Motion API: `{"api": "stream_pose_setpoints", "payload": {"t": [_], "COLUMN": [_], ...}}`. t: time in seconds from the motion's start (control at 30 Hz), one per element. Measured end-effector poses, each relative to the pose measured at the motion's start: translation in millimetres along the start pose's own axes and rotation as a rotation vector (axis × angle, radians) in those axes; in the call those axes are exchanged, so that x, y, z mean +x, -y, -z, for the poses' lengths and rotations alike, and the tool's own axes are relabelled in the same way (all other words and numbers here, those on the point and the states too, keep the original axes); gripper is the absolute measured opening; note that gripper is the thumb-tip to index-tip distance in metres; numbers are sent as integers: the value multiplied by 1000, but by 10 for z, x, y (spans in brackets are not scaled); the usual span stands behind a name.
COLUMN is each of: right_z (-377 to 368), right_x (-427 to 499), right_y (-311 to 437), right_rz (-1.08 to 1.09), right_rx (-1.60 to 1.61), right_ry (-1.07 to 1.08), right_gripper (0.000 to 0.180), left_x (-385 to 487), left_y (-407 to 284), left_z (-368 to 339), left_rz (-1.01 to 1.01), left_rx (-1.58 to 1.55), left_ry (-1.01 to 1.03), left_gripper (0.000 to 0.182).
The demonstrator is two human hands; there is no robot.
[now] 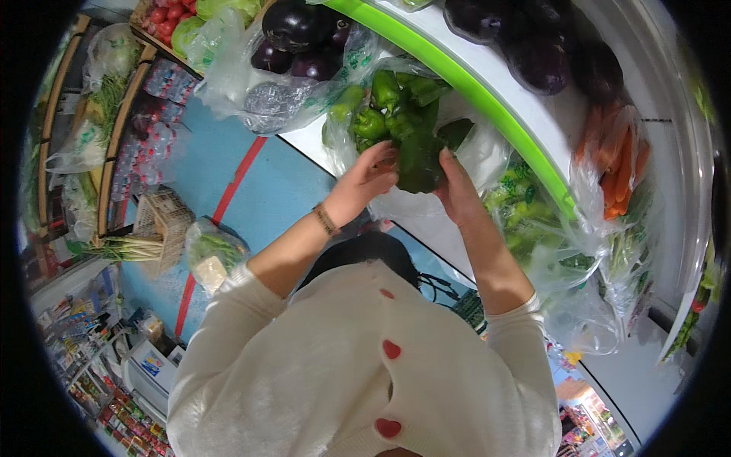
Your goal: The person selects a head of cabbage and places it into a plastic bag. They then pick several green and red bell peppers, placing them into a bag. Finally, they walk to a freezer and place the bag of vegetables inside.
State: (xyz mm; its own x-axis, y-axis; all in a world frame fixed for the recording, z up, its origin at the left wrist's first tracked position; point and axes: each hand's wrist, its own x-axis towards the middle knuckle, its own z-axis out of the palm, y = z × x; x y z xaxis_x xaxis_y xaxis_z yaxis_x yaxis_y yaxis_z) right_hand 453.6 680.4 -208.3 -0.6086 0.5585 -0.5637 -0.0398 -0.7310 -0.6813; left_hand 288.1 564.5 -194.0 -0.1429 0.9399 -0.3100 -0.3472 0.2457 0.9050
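My right hand (457, 185) is closed on the right side of a large dark green bell pepper (418, 163). At its left side is my left hand (365, 180), fingers curled and apart; whether they touch the pepper I cannot tell. Behind and under the hands, an open clear plastic bag (342, 137) holds several smaller green peppers (386, 91). The bag lies on a white ledge (305, 140) in front of a bright green curved strip (480, 91).
Eggplants in plastic (302, 28) lie at the upper left, more eggplants (539, 60) beyond the strip. Bagged carrots (619, 171) and bagged green vegetables (525, 228) are at the right. A crate (163, 228) and a bag of greens (214, 251) stand on the blue floor.
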Motion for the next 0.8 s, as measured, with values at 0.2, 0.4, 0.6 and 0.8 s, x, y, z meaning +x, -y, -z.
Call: {"api": "stream_pose_setpoints", "payload": {"t": [0.2,0.4,0.6,0.8], "right_z": [-345,-251,60,-170], "right_x": [-250,-196,60,-246], "right_y": [77,-22,-466,-671], "right_rz": [97,89,195,376], "right_rx": [-31,10,-1072,-1301], "right_ry": [226,355,353,560], "right_gripper": [63,57,50,49], "left_x": [-115,-295,-678,-915], "left_y": [-245,-187,13,158], "left_z": [-71,93,257,606], "left_rz": [55,29,-48,-67], "left_rx": [-435,-523,-716,-737], "left_ry": [-44,38,3,-178], "left_gripper": [54,47,47,49]}}
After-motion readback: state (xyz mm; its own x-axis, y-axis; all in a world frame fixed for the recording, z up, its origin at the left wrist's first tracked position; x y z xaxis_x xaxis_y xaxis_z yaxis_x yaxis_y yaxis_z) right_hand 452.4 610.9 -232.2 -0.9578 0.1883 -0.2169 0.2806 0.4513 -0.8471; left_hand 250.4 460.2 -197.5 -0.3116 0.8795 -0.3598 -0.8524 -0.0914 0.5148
